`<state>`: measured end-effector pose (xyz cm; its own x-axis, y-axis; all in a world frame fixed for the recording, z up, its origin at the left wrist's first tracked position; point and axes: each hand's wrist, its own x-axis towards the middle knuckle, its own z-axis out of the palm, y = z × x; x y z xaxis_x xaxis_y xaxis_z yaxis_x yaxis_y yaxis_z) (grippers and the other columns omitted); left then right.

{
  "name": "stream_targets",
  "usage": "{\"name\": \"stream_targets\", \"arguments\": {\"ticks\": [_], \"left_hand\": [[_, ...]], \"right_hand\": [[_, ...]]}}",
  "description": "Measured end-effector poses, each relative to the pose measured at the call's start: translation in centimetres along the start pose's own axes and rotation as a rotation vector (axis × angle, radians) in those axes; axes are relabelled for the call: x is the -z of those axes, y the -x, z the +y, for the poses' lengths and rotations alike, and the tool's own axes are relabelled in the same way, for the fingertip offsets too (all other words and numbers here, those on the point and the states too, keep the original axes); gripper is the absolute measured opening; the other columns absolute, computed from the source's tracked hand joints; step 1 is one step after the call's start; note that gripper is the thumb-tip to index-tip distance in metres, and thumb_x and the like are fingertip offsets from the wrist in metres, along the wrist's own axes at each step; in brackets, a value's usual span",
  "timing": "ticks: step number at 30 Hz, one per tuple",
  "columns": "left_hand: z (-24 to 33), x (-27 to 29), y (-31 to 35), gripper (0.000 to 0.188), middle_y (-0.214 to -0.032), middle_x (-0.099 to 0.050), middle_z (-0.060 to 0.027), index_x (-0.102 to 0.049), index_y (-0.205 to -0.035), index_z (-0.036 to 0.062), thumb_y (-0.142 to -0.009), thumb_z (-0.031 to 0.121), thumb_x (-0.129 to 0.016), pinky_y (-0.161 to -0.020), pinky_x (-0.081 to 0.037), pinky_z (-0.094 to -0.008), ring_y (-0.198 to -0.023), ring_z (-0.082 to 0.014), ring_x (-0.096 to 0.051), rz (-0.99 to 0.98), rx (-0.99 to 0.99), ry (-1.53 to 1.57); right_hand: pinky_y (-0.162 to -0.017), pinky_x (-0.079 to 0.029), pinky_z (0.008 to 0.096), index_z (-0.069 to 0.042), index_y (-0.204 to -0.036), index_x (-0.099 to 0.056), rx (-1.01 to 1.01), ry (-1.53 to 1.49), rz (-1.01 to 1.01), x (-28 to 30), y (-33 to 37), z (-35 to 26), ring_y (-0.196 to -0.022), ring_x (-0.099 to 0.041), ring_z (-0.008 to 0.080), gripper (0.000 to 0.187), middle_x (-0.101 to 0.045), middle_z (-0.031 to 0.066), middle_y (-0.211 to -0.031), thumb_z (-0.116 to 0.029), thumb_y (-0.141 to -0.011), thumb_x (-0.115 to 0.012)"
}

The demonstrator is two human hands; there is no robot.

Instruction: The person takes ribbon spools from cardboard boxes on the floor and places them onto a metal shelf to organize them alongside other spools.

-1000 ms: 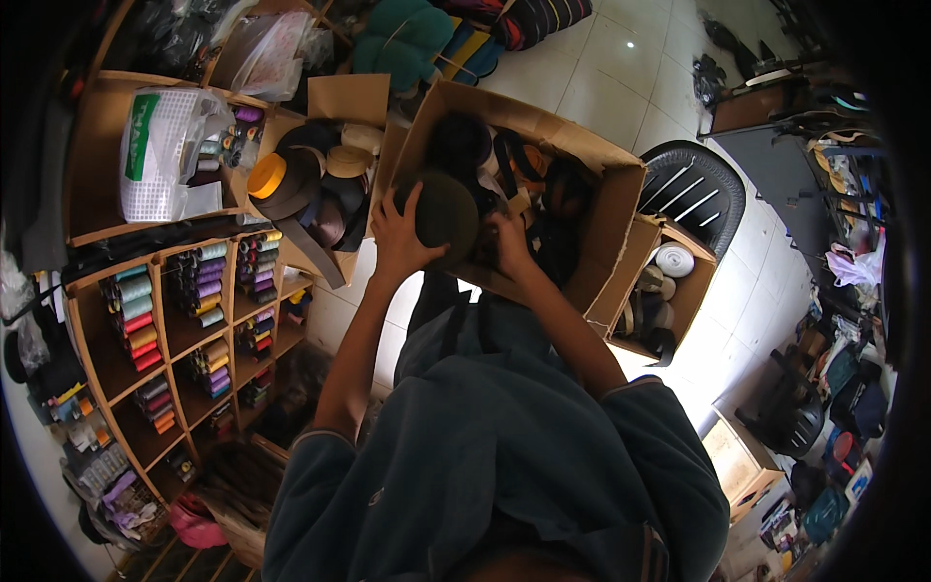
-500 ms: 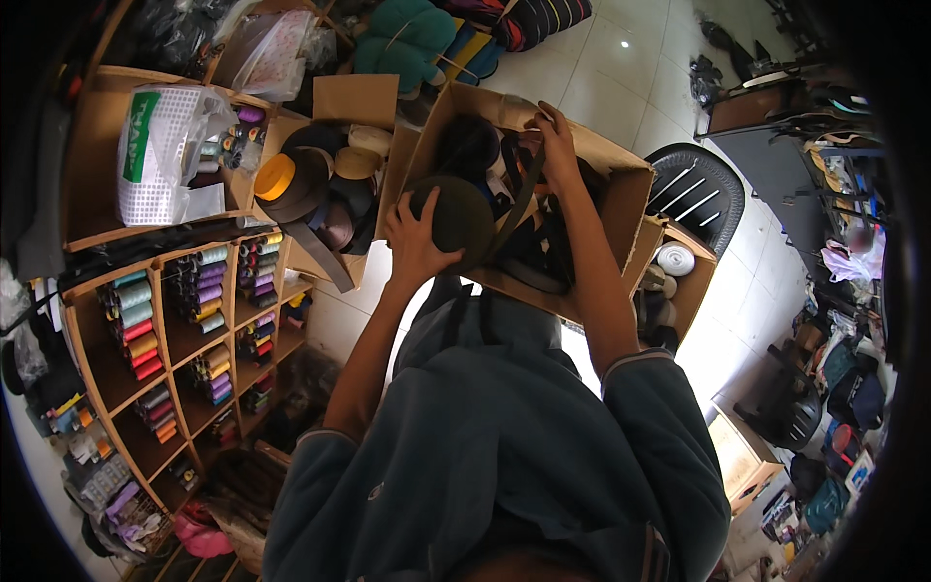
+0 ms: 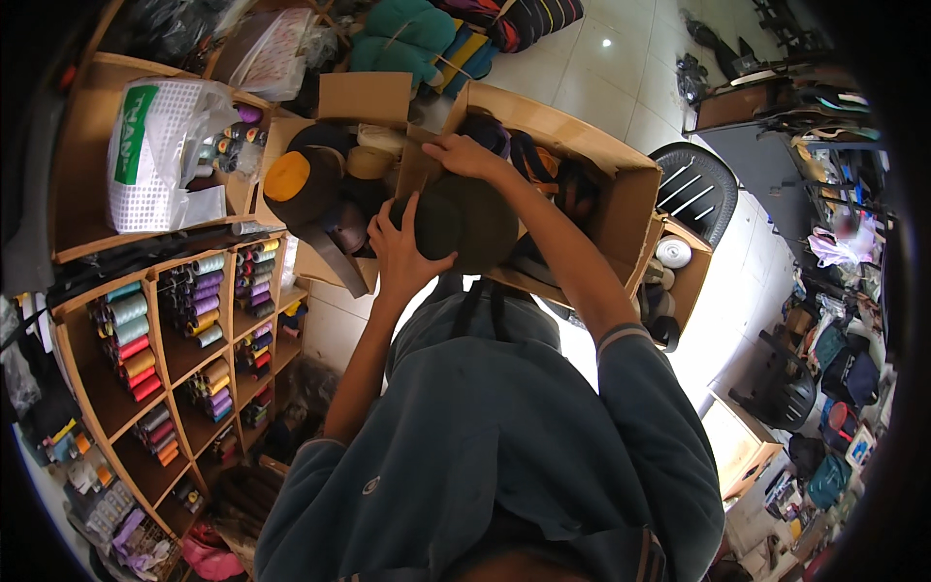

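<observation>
A wide, dark olive roll of webbing [image 3: 477, 228] is held above the near left side of an open cardboard box [image 3: 621, 233]. My left hand [image 3: 400, 252] grips the roll from its left, fingers spread over its side and the thumb underneath. Across the top of the roll reaches my right hand [image 3: 470, 157], its fingers pinched at the roll's upper left on the loose strap end, which is mostly hidden there. Inside the box lie dark and orange-striped rolls [image 3: 535, 160], partly covered by my right forearm.
To the left, a second carton [image 3: 364, 87] holds several rolls, one with a yellow face [image 3: 287, 178]. Wooden shelves [image 3: 160, 325] carry thread spools. A white roll [image 3: 673, 252] sits in a smaller box at right, near a black chair [image 3: 703, 189].
My right hand has swung left and down across the roll with the strap, from the box's far side. The roll has shifted and turned slightly; my left hand keeps its grip.
</observation>
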<state>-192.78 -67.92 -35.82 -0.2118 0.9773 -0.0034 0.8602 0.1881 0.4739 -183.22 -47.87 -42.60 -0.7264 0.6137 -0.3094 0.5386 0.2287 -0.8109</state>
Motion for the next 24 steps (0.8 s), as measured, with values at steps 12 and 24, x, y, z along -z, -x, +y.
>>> {"name": "stream_targets", "arguments": {"ticks": [12,24], "left_hand": [[-5.6,1.2,1.4,0.102,-0.133,-0.027,-0.0244,-0.034,-0.138,0.0159,-0.051,0.038,-0.082,-0.096,-0.03,-0.055,-0.117,-0.0449,-0.028,-0.063,-0.017,0.066],[-8.4,1.3,-0.5,0.101,-0.134,-0.026,-0.0255,-0.033,-0.138,0.0151,-0.053,0.036,-0.083,-0.097,-0.03,-0.0555,-0.118,-0.0447,-0.027,-0.144,-0.142,0.111]], "right_hand": [[-0.107,-0.026,0.0361,0.0,-0.139,-0.033,-0.516,-0.505,0.057,-1.3,11.1,5.6,-0.127,-0.039,0.0291,0.093,-0.045,0.0199,-0.133,-0.061,-0.076,-0.062],[-0.084,-0.043,0.03,0.003,-0.113,-0.052,-0.525,-0.745,0.421,-3.4,12.2,5.8,-0.09,-0.056,0.0173,0.059,-0.054,0.0122,-0.106,-0.042,-0.079,-0.069]]}}
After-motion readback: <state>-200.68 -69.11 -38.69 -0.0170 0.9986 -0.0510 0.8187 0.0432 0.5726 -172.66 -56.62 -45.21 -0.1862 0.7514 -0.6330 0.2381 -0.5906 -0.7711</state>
